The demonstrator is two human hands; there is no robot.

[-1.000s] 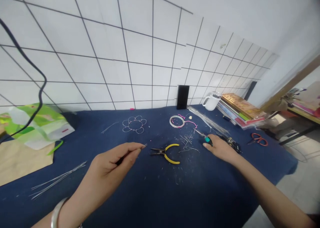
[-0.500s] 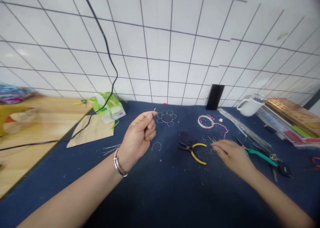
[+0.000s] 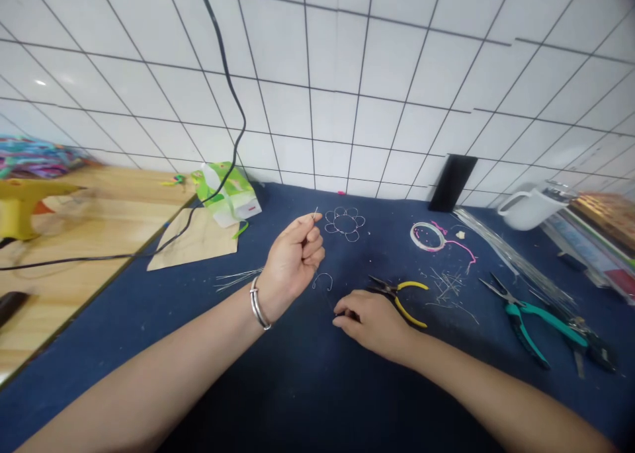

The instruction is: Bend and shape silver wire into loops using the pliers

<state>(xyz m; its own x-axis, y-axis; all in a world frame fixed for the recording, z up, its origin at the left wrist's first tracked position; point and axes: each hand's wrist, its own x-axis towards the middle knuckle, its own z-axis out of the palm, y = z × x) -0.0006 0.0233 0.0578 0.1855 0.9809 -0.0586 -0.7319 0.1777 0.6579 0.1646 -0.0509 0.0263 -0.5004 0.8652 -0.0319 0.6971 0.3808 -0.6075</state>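
Observation:
My left hand [image 3: 297, 254], with a silver bangle at the wrist, is closed in a pinch. A short thin piece of wire [image 3: 316, 211] pokes up from its thumb and forefinger. Low over the dark blue cloth, my right hand [image 3: 372, 321] has its fingers curled and thumb close to them; anything in them is too small to make out. Just behind it lie yellow-handled pliers [image 3: 411, 301], partly covered by the hand. A small curved wire [image 3: 323, 278] rests between the hands. Farther back is a flower-shaped wire ring [image 3: 345, 224] with looped petals.
Wire clippings [image 3: 446, 286] and teal-handled pliers [image 3: 538, 321] lie to the right. Behind them are a wire coil [image 3: 427, 236] with pink thread, a bundle of wires [image 3: 516, 254] and a white mug [image 3: 528, 207]. A black cable [image 3: 231, 96] hangs at left, near a green packet [image 3: 225, 192].
My right hand has moved left from the wire clippings to the front of the yellow pliers, uncovering the clippings and teal pliers. My left hand keeps its pinch on the wire. The view has shifted slightly.

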